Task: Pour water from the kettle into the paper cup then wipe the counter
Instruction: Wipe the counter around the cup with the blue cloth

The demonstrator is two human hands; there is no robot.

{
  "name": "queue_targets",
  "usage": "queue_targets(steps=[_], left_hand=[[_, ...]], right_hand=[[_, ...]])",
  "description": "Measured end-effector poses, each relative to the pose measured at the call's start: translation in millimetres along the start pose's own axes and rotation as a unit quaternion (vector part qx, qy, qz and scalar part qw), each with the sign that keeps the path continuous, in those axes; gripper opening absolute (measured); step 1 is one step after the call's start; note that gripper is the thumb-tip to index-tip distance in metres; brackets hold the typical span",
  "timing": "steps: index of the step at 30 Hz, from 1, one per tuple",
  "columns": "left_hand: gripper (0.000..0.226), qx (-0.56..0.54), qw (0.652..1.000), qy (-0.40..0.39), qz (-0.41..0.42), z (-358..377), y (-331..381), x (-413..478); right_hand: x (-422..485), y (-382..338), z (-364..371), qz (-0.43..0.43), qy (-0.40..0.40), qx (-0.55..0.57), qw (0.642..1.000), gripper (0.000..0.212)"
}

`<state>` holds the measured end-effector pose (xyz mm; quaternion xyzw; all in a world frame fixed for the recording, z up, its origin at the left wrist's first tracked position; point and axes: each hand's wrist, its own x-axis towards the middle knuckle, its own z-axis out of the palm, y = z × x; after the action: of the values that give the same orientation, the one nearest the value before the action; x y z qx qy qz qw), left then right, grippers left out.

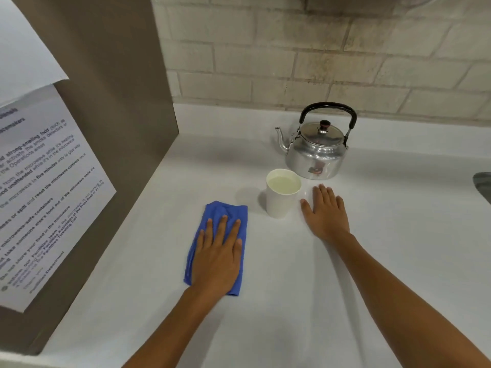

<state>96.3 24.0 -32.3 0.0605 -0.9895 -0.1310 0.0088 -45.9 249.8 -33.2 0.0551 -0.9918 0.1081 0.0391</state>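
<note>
Kettle (316, 147) lid on, contents hidden; both hands flat, left (218, 256) covering cloth (228, 211), right (325, 211) bare.

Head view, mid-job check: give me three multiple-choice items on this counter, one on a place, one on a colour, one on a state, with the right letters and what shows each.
1. Where does the paper cup stand relative to the kettle?
A. behind it, by the wall
B. in front of it, nearer the person
C. on its lid

2. What colour is the cloth under the left hand?
A. blue
B. yellow
C. white

3. What state is the cup in?
A. lying on its side
B. upright and empty
C. upright with liquid inside

Answers: 1 B, the cup sits nearer the camera than the kettle. 2 A, blue fabric shows around the flat fingers. 3 C, a liquid surface shows below the rim.
</note>
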Motion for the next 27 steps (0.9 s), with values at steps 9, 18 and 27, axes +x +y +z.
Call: queue_targets(steps=[9, 18, 27], left_hand=[[0.049, 0.026, 0.993, -0.025, 0.110, -0.6, 51.2, -56.5], [0.048, 0.042, 0.997, -0.025, 0.059, 5.9, 103.1, -45.8], [0.051, -0.276, 0.960, -0.032, 0.033, -12.1, 81.5, -29.5]], right_hand=[[0.7, 2.5, -2.5, -0.003, -0.006, 0.003, 1.000, 0.063], [4.2, 5.2, 1.0, -0.005, -0.015, 0.026, 1.000, 0.064], [-45.1, -9.8, -48.1, 0.018, 0.058, 0.198, 0.978, 0.046]])
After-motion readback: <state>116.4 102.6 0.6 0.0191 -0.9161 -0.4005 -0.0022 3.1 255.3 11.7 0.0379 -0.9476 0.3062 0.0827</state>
